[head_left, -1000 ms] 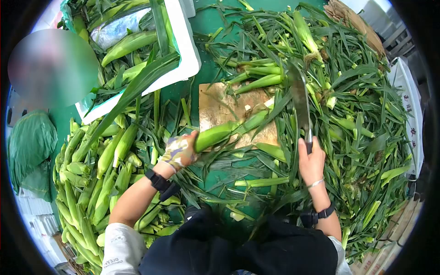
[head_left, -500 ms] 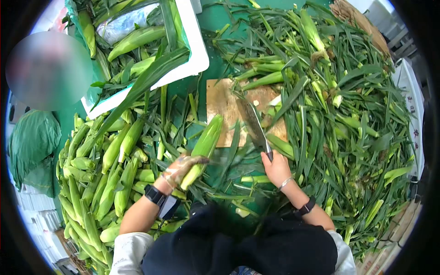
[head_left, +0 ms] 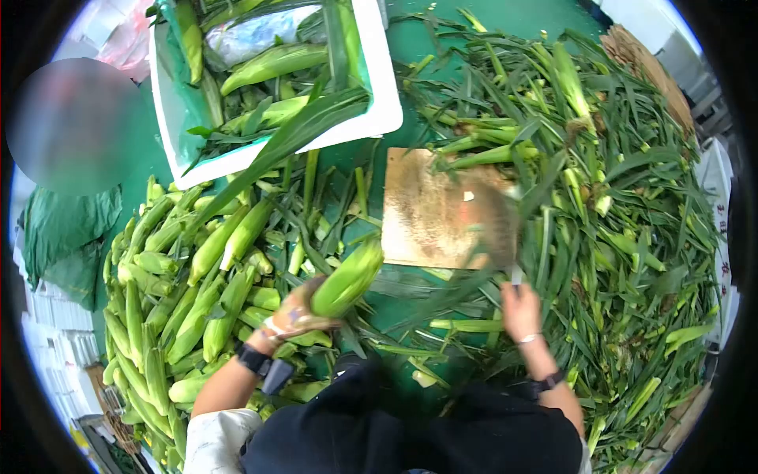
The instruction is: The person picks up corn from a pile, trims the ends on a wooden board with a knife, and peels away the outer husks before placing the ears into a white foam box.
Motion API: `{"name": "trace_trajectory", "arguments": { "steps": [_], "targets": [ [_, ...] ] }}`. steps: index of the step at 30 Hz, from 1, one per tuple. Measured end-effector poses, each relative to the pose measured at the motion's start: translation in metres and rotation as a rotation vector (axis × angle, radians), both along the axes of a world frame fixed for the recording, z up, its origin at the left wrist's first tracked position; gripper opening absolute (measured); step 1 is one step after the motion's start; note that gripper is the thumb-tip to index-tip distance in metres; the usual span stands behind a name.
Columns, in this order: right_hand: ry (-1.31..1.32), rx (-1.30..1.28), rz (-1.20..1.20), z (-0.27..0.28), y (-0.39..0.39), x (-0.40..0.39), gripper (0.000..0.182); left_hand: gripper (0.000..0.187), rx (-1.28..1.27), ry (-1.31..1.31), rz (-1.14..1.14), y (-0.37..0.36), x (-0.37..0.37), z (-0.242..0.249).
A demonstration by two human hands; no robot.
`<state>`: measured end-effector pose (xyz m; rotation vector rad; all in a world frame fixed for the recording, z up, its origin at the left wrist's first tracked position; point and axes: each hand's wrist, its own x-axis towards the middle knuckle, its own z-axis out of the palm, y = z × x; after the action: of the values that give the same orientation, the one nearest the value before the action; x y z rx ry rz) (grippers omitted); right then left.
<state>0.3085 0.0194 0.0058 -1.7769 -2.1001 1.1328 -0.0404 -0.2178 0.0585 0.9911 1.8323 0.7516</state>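
Your left hand (head_left: 294,314) is closed around the lower end of a corn ear (head_left: 347,278), still in its green husk, tip pointing up and right toward the cutting board (head_left: 442,213). The ear sits just off the board's lower left corner, not touching it. Your right hand (head_left: 521,310) is wrapped around the handle of a knife (head_left: 505,237); the blade rises from the hand over the board's right edge (blurred, so the edge line is hard to read). Landmark: the cutting board, flat on the green desk (head_left: 410,304). Left of the board, a pile of husked-green ears (head_left: 189,292). Above and left of it, a white box (head_left: 379,95) holding more ears and leaves. Right of the board, a heap of long leaves and trimmings (head_left: 616,221).
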Motion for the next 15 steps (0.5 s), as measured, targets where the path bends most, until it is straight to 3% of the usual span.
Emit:
{"name": "trace_trajectory", "arguments": {
  "steps": [2,3,5,6,7,10,12,14,15],
  "targets": [
    [0.028,0.330,-0.052,0.003,0.038,0.051,0.032,0.079,-0.079,0.305,0.039,-0.032,-0.030,0.061],
    [-0.168,0.226,-0.076,0.029,0.056,0.069,0.031,0.081,-0.104,0.416,0.097,-0.063,-0.048,0.077],
    [-0.433,0.375,-0.034,0.043,0.059,0.093,0.030,0.072,-0.135,0.743,0.336,-0.146,-0.082,0.096],
    [-0.439,0.463,-0.093,0.041,0.056,0.105,0.030,0.069,-0.148,1.155,0.347,-0.188,-0.091,0.110],
    [-0.366,0.477,-0.171,0.037,0.054,0.108,0.029,0.070,-0.165,1.339,0.414,-0.235,-0.108,0.116],
    [-0.248,0.410,-0.004,0.042,0.047,0.082,0.025,0.066,-0.045,1.728,0.575,-0.241,-0.107,0.136],
    [-0.290,0.366,0.059,0.033,0.036,0.065,0.024,0.053,-0.043,1.657,0.458,-0.153,-0.083,0.122],
    [-0.238,0.352,0.002,0.018,0.030,0.048,0.028,0.035,0.199,1.178,0.372,-0.060,-0.070,0.058],
    [-0.257,0.370,-0.029,0.004,0.033,0.047,0.030,0.035,0.198,0.794,0.377,-0.013,-0.066,0.018]
  ]
}}
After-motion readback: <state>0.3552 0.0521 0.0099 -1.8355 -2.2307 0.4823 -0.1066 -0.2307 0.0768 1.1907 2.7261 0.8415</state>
